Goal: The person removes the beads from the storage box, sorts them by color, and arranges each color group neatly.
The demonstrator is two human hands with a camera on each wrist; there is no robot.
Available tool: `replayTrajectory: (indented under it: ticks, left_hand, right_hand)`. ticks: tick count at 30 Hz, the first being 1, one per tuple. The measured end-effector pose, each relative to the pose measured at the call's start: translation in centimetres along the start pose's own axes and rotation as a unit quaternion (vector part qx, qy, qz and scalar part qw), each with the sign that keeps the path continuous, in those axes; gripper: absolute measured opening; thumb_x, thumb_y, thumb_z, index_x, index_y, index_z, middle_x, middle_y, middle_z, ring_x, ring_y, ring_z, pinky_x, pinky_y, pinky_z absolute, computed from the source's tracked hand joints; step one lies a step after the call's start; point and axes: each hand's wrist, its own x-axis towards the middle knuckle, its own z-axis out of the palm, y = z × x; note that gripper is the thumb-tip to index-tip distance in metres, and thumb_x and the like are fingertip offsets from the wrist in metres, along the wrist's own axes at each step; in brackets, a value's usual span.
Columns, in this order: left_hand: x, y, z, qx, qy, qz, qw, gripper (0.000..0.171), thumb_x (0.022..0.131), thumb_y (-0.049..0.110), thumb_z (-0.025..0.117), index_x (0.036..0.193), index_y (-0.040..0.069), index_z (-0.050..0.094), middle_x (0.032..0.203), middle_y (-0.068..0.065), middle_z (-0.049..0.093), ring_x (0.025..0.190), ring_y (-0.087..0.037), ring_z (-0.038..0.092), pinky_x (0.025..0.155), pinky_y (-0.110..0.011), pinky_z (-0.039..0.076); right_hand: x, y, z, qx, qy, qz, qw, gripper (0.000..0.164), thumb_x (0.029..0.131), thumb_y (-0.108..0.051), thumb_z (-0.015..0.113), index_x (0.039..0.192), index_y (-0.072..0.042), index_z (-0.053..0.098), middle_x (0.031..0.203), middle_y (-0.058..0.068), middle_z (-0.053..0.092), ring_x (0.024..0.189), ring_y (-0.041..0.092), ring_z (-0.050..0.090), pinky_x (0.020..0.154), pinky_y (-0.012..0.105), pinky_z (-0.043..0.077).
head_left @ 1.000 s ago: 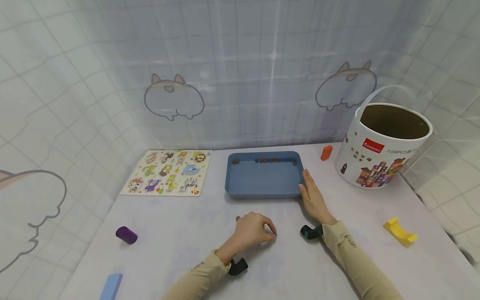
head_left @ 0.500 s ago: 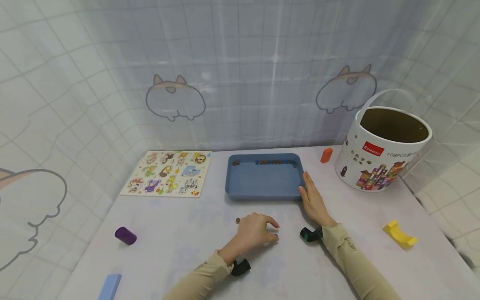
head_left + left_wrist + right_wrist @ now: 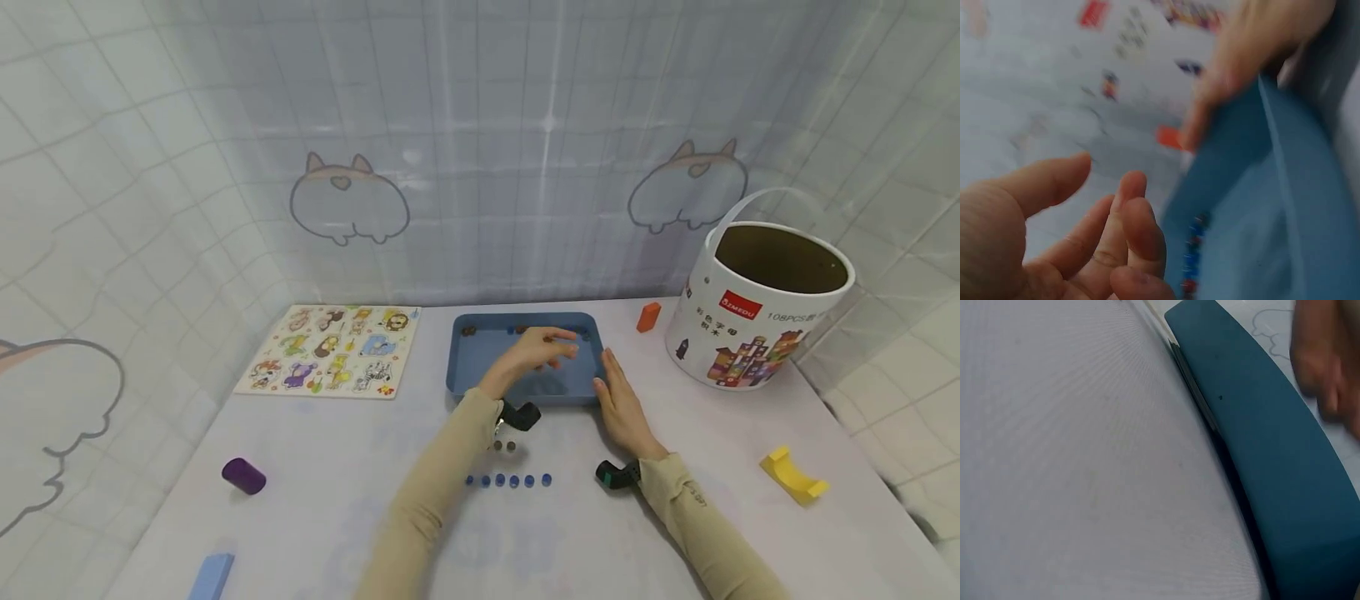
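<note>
My left hand [image 3: 536, 350] hovers over the blue tray [image 3: 525, 402], fingers spread loosely. In the left wrist view its thumb and fingers [image 3: 1141, 231] are apart, with nothing between them. Along the tray's far wall lies a row of small blue and reddish beads [image 3: 1192, 256], partly hidden by the hand in the head view. My right hand [image 3: 626, 408] rests against the tray's right side with straight fingers. On the table in front of the tray, several blue beads [image 3: 513, 481] form a line. Behind that line sit brown beads [image 3: 511, 446], close to the left wrist.
An animal puzzle board [image 3: 330, 350] lies left of the tray. A white bucket [image 3: 750, 333] stands at the right, beside an orange block [image 3: 648, 317]. Toward the edges are a yellow curved block [image 3: 793, 475], a purple cylinder [image 3: 244, 475] and a light blue block [image 3: 212, 575].
My left hand has let go of a blue bead at the right end of the line and moved forward over the tray, uncovering the line. The right hand stays at the tray's side.
</note>
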Motion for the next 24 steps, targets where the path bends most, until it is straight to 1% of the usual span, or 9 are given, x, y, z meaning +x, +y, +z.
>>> replayTrajectory:
  ticks: [2, 3, 5, 8, 10, 16, 19, 21, 24]
  left_hand:
    - [2.1, -0.3, 0.1, -0.016, 0.005, -0.03, 0.9994, 0.041, 0.095, 0.031, 0.061, 0.133, 0.014, 0.059, 0.113, -0.007, 0.072, 0.099, -0.034, 0.066, 0.059, -0.028, 0.039]
    - [3.0, -0.5, 0.3, -0.023, 0.013, -0.046, 0.9986, 0.04, 0.096, 0.029, 0.061, 0.132, 0.013, 0.06, 0.113, -0.007, 0.072, 0.094, -0.031, 0.068, 0.057, -0.026, 0.038]
    - [4.3, -0.9, 0.6, -0.035, 0.037, -0.077, 0.9958, 0.037, 0.096, 0.026, 0.06, 0.128, 0.009, 0.063, 0.111, -0.007, 0.073, 0.077, -0.022, 0.068, 0.052, -0.023, 0.036]
    - [5.8, -1.5, 1.2, -0.052, 0.072, -0.115, 0.9894, 0.031, 0.094, 0.02, 0.062, 0.12, 0.005, 0.068, 0.106, -0.009, 0.074, 0.055, -0.008, 0.058, 0.045, -0.019, 0.034]
    - [6.7, -1.7, 1.5, -0.069, 0.087, -0.13, 0.9853, 0.029, 0.093, 0.017, 0.063, 0.117, 0.002, 0.069, 0.104, -0.011, 0.075, 0.048, -0.005, 0.054, 0.042, -0.017, 0.034]
    - [8.8, -1.8, 1.9, -0.118, 0.132, -0.176, 0.9683, 0.027, 0.09, 0.012, 0.067, 0.112, -0.004, 0.069, 0.09, -0.012, 0.076, 0.043, -0.003, 0.056, 0.039, -0.012, 0.036]
    - [9.5, -1.6, 2.0, -0.136, 0.138, -0.192, 0.962, 0.029, 0.09, 0.012, 0.068, 0.115, -0.005, 0.067, 0.087, -0.012, 0.076, 0.042, -0.004, 0.056, 0.039, -0.013, 0.038]
    - [9.8, -1.4, 2.2, -0.151, 0.137, -0.193, 0.9597, 0.032, 0.091, 0.011, 0.067, 0.118, -0.005, 0.064, 0.09, -0.014, 0.075, 0.042, -0.005, 0.057, 0.04, -0.013, 0.041]
    - [10.1, -1.0, 2.6, -0.175, 0.138, -0.184, 0.9573, 0.035, 0.09, 0.007, 0.068, 0.12, -0.008, 0.062, 0.095, -0.018, 0.074, 0.042, -0.007, 0.058, 0.041, -0.015, 0.046]
  right_hand:
    - [-0.1, 0.0, 0.2, 0.004, 0.001, 0.003, 1.0, 0.055, 0.106, -0.022, 0.035, 0.151, 0.006, 0.021, 0.16, 0.026, 0.017, 0.147, 0.043, 0.017, 0.117, 0.06, 0.018]
    - [-0.1, 0.0, 0.3, 0.007, 0.001, 0.003, 1.0, 0.055, 0.106, -0.022, 0.035, 0.151, 0.006, 0.021, 0.16, 0.025, 0.017, 0.147, 0.043, 0.017, 0.117, 0.06, 0.018]
    - [-0.1, 0.1, 0.5, 0.009, 0.002, 0.005, 1.0, 0.055, 0.107, -0.022, 0.035, 0.152, 0.005, 0.021, 0.16, 0.024, 0.017, 0.147, 0.042, 0.017, 0.117, 0.06, 0.018]
    - [-0.2, 0.0, 0.7, 0.014, 0.007, 0.007, 1.0, 0.054, 0.107, -0.021, 0.034, 0.152, 0.003, 0.021, 0.16, 0.023, 0.019, 0.148, 0.041, 0.018, 0.118, 0.058, 0.018]
    - [-0.3, 0.0, 0.9, 0.015, 0.014, 0.005, 1.0, 0.053, 0.107, -0.021, 0.034, 0.152, 0.003, 0.022, 0.159, 0.023, 0.02, 0.147, 0.041, 0.019, 0.118, 0.058, 0.018]
    - [0.0, 0.0, 1.0, 0.028, 0.032, -0.008, 0.999, 0.053, 0.106, -0.022, 0.035, 0.152, 0.001, 0.023, 0.158, 0.024, 0.022, 0.147, 0.041, 0.021, 0.116, 0.058, 0.02]
    - [-0.1, 0.0, 0.9, 0.033, 0.034, -0.002, 0.999, 0.053, 0.106, -0.022, 0.035, 0.153, 0.0, 0.023, 0.159, 0.023, 0.022, 0.147, 0.04, 0.021, 0.117, 0.058, 0.02]
    - [-0.1, 0.1, 0.7, 0.035, 0.035, 0.003, 0.999, 0.053, 0.106, -0.022, 0.035, 0.153, 0.001, 0.023, 0.159, 0.022, 0.022, 0.147, 0.039, 0.021, 0.117, 0.057, 0.02]
    - [0.0, 0.2, 0.5, 0.031, 0.038, 0.006, 0.999, 0.052, 0.106, -0.022, 0.035, 0.153, 0.0, 0.023, 0.159, 0.021, 0.022, 0.148, 0.038, 0.022, 0.118, 0.056, 0.02]
